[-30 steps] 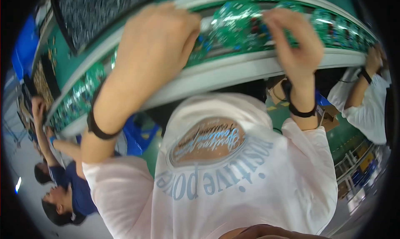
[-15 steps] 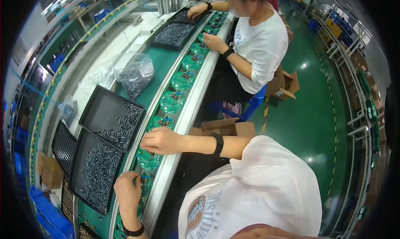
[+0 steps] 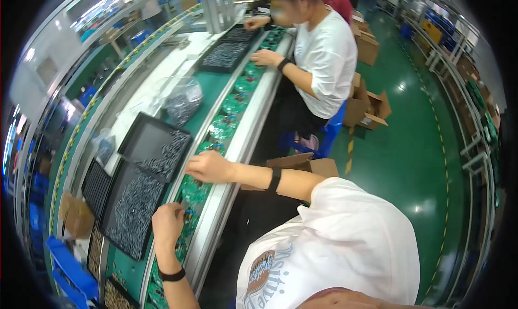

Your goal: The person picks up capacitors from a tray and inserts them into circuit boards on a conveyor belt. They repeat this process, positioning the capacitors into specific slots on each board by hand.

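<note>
Working from the left, we have black trays (image 3: pixel 141 198) full of small dark parts lying along the worktop (image 3: pixel 213 90), just beside the green belt. Our left hand (image 3: pixel 168 222) sits at the belt's near edge, touching a green circuit board (image 3: pixel 189 218); the fingers are curled down onto it and seem pressed together, though we cannot tell whether they pinch a part. A slip here could knock the board askew, or an elbow could catch the tray rim and scatter the parts.

Further right, our right hand (image 3: pixel 208 166) rests on another green board (image 3: pixel 195 189) on the belt, fingers stretched forward and close together, flat rather than gripping. Pressing too hard could bend pins or shift the board out of line with its neighbours.

A clear bag (image 3: pixel 182 101) of parts lies further up the worktop, loose enough to spill. Beyond it a co-worker (image 3: pixel 322 55) in a white shirt handles boards well apart from ours, so we judge little risk of collision.
</note>
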A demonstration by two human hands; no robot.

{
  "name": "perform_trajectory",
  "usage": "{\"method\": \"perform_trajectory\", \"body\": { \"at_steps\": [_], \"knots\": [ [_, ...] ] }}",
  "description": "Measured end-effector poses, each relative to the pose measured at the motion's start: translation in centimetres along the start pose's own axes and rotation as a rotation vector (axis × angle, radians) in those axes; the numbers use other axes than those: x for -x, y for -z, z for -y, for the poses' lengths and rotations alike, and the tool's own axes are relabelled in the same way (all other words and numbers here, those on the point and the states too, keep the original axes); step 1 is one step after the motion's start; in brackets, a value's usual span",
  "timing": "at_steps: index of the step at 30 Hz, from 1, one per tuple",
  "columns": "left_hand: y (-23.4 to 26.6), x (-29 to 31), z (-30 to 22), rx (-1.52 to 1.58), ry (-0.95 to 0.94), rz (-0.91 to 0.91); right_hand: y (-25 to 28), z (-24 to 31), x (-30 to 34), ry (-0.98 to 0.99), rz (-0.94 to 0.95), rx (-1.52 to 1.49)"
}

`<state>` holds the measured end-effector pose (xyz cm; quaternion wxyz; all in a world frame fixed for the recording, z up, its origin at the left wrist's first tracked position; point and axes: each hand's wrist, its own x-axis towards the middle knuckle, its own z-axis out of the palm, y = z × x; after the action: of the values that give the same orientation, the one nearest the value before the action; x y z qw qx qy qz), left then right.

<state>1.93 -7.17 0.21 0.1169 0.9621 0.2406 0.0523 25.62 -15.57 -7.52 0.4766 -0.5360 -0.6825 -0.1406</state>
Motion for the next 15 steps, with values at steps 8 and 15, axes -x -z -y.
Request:
{"method": "perform_trajectory", "body": {
  "at_steps": [8,15],
  "knots": [
    [0.1,-1.4,-0.5,0.009,-0.018,0.042,1.9,0.3,0.0,-0.059,-0.12,0.068],
    [-0.3,-1.1,0.3,0.069,-0.003,0.042,1.1,0.3,0.1,-0.031,-0.119,0.038]
  ]
}}
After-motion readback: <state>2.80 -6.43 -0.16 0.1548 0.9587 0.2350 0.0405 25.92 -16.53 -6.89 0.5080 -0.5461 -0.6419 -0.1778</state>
